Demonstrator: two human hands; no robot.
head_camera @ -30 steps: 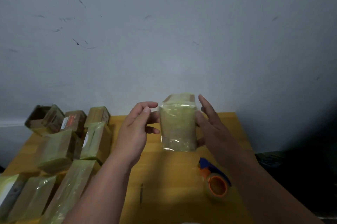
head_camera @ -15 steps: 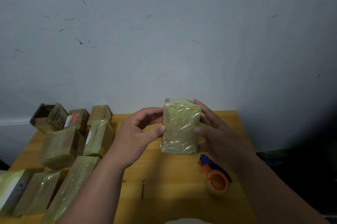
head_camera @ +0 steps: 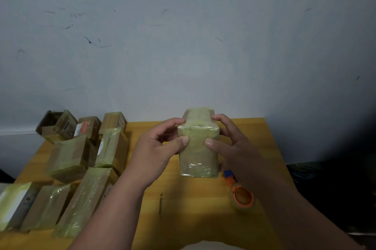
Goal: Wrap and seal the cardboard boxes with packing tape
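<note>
left: wrapped boxes [head_camera: 85, 160] crowd | right: tape roll [head_camera: 243, 197] | centre table [head_camera: 193, 205] bare

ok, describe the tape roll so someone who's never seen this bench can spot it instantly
Start at the yellow wooden table against the pale wall and go to its right side, away from the pile of wrapped boxes on the left. The tape roll lies flat there, just under the right hand. It is the only round thing: clear tape on an orange core, with a blue part of the dispenser behind it.
</note>
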